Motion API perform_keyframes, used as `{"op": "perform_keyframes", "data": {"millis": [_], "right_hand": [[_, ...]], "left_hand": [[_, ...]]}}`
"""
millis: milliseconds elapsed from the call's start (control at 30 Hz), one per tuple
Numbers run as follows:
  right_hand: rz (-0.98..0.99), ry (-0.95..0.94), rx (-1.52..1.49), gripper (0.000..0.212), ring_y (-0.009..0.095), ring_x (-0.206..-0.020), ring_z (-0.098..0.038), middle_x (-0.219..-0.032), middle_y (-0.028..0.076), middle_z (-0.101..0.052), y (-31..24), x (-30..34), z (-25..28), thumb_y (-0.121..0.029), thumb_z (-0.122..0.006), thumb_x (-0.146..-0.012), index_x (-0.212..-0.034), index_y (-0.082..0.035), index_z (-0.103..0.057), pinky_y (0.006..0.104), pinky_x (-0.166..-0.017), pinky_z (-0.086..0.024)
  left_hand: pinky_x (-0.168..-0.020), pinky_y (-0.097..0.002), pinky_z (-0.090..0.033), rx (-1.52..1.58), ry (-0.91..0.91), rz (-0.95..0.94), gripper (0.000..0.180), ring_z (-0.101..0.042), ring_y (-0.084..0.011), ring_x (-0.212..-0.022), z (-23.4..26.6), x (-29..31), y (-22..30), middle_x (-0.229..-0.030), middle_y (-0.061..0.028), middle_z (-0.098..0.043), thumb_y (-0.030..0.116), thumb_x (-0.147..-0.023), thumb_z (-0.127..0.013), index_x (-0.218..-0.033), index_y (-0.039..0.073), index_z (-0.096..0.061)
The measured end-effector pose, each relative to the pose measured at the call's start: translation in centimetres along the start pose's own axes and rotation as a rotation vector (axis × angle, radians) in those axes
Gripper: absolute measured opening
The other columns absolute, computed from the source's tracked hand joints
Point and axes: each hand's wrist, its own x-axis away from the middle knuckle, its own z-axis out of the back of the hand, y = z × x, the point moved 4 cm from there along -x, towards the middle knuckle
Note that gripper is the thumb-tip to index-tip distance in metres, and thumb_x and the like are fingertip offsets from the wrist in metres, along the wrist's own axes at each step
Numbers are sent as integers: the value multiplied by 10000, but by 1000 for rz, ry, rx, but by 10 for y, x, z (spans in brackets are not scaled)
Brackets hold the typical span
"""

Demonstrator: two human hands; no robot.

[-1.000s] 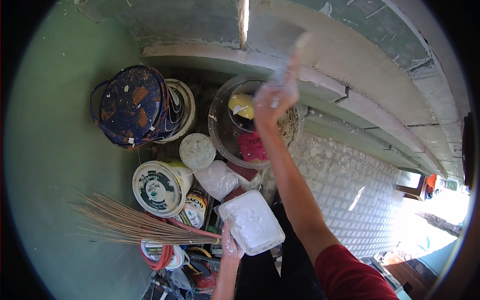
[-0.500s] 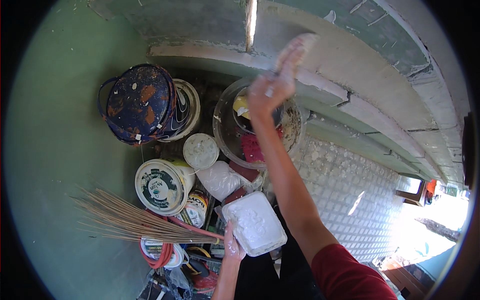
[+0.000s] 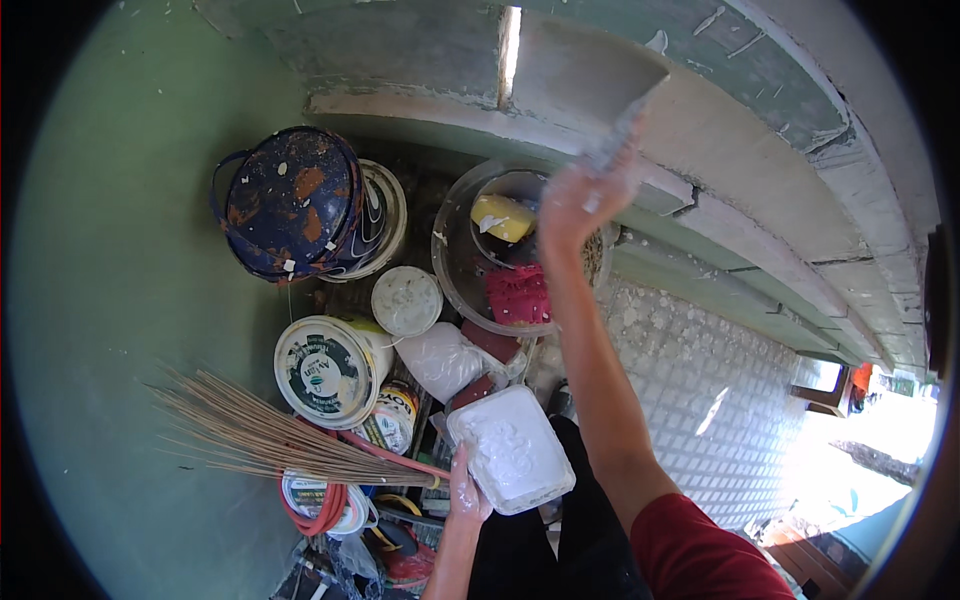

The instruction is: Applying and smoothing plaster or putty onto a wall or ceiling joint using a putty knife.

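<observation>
My left hand [image 3: 466,492], smeared with white, is closed on the near left edge of a square white tub [image 3: 522,490]. White paste [image 3: 505,440] with a swirled surface fills the tub, which is held above my dark-trousered legs. My right arm reaches up and away to the wall [image 3: 740,150]. There my right hand [image 3: 588,200], blurred by motion and flecked with white, is closed round what looks like a putty knife [image 3: 628,128]. Its outline is smeared, and how its blade meets the wall is hard to make out.
Beyond the tub stand a clear basin [image 3: 447,270] with a yellow sponge [image 3: 503,218] and pink cloth [image 3: 518,295], a dark blue bucket [image 3: 285,205], and a lidded pail [image 3: 325,372]. A stick broom [image 3: 300,435] lies left, near a red hose [image 3: 325,515]. Tiled floor [image 3: 680,370] stretches right.
My right hand has shifted to the right and slightly down along the wall with the putty knife, uncovering the yellow sponge. The left hand and tub have stayed nearly still.
</observation>
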Motion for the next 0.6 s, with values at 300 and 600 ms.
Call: {"op": "perform_keyframes", "data": {"millis": [300, 600], "right_hand": [[223, -290, 135, 724, 235, -985, -641, -1287, 279, -519, -6, 28, -45, 149, -399, -647, -1369, 101, -360, 307, -749, -500], [-85, -52, 263, 588, 63, -605, -508, -1310, 143, -549, 7, -9, 0, 117, -458, -819, -1394, 76, -341, 189, -552, -436]], "left_hand": [[-1058, -456, -368, -38, 10, -20, 618, -473, -308, -1241, 7, 1, 0, -1366, -154, -465, 441, -942, -467, -1390, 31, -349], [-1060, -456, -365, -58, -25, -17, 617, -465, -312, -1248, 1, 3, -2, -1367, -153, -465, 437, -943, -462, -1392, 29, -348]]}}
